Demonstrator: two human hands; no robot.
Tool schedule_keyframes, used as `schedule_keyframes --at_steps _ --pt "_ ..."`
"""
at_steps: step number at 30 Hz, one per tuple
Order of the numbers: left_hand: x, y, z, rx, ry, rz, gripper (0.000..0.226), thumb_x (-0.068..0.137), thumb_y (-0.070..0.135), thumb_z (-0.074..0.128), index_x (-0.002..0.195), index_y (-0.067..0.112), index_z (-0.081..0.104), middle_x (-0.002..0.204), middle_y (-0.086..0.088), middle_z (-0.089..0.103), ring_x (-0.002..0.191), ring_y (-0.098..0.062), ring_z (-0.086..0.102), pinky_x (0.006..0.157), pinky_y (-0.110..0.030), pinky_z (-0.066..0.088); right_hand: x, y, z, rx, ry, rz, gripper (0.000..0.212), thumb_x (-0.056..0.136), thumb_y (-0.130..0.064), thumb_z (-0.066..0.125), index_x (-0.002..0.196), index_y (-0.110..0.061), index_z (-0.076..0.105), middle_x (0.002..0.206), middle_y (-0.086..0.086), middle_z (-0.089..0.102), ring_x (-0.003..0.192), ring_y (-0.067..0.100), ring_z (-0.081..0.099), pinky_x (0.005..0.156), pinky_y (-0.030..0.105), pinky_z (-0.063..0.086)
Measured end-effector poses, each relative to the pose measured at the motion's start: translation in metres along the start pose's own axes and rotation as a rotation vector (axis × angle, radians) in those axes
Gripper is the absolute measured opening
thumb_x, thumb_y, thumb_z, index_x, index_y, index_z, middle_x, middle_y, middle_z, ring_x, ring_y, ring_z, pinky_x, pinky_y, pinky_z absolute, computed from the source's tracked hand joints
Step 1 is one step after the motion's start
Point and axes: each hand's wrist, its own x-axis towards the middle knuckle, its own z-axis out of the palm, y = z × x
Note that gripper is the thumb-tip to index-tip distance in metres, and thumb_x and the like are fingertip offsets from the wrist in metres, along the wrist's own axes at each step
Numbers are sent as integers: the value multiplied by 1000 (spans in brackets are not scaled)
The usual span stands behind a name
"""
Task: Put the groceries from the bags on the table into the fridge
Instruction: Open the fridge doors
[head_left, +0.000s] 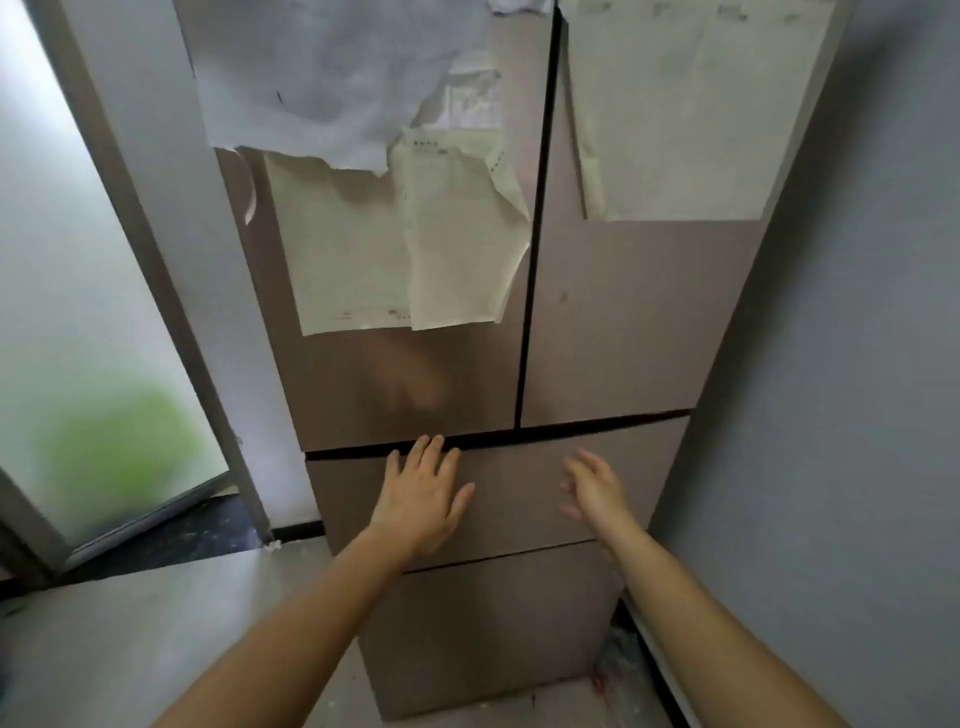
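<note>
A brown fridge fills the middle of the view, with two upper doors and two drawers below, all closed. My left hand lies flat with fingers spread on the upper drawer, its fingertips at the gap under the left door. My right hand hovers open in front of the same drawer, further right, holding nothing. No groceries or bags are in view.
Several sheets of paper hang on the upper doors. A frosted glass door with a grey frame stands to the left. A grey wall runs close along the fridge's right side. Pale floor lies below.
</note>
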Motion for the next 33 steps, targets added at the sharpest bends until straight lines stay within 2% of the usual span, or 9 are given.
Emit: schedule_keyframes --at_steps 3,9,12,16,20,26,29,31,33 --pt "31 -6 21 42 -76 -15 67 103 54 21 158 17 12 166 -8 10 153 -26 3 122 -54 7 30 -3 12 176 -12 101 44 106 -25 48 147 -11 43 122 8 56 110 24 56 88 41 49" --pt "43 -14 59 119 -105 -43 83 98 56 33 157 16 -9 167 -5 0 153 -28 -1 119 -61 -1 81 -17 28 458 -74 204 76 98 -62 44 157 -16 27 147 17 49 118 29 57 79 40 55" --pt "45 -10 60 148 -127 -67 90 95 58 38 156 16 -15 166 -6 -5 153 -29 -5 119 -61 -6 104 -29 36 687 -39 220 92 89 -74 47 159 -20 23 154 16 41 134 32 49 92 42 52" --pt "47 -5 63 194 -152 -110 101 92 59 43 149 15 -28 165 -8 -16 152 -31 -13 117 -62 -11 116 -35 48 854 -55 179 96 84 -83 42 158 -24 27 155 11 42 140 28 44 118 44 35" --pt "47 -4 64 203 -159 -116 104 90 58 46 148 15 -30 165 -9 -17 152 -31 -13 117 -63 -11 114 -33 45 773 -116 151 99 82 -87 31 158 -23 27 153 11 46 139 27 46 118 46 34" --pt "47 -3 53 172 -189 -110 97 91 56 45 156 17 -17 166 -7 -10 152 -29 -10 119 -60 -9 92 -30 30 641 -75 176 100 83 -88 17 156 -22 32 152 8 47 142 27 44 120 46 31" --pt "52 11 49 1 -104 -206 76 97 53 41 157 14 17 163 -9 18 151 -29 11 121 -52 7 77 -19 7 586 -101 183 100 81 -88 18 156 -23 30 152 9 48 140 30 45 118 49 33" --pt "58 27 44 -187 126 -246 50 101 45 40 136 12 53 142 -11 52 135 -30 43 110 -47 33 70 -15 -12 558 -131 197 99 81 -88 22 156 -23 29 150 10 50 136 31 49 110 47 41" --pt "65 51 32 -489 310 -204 34 103 36 40 111 15 65 109 -6 66 107 -27 61 87 -38 47 61 -13 -31 543 -160 230 99 84 -86 24 157 -20 28 150 11 49 136 31 49 106 47 42"
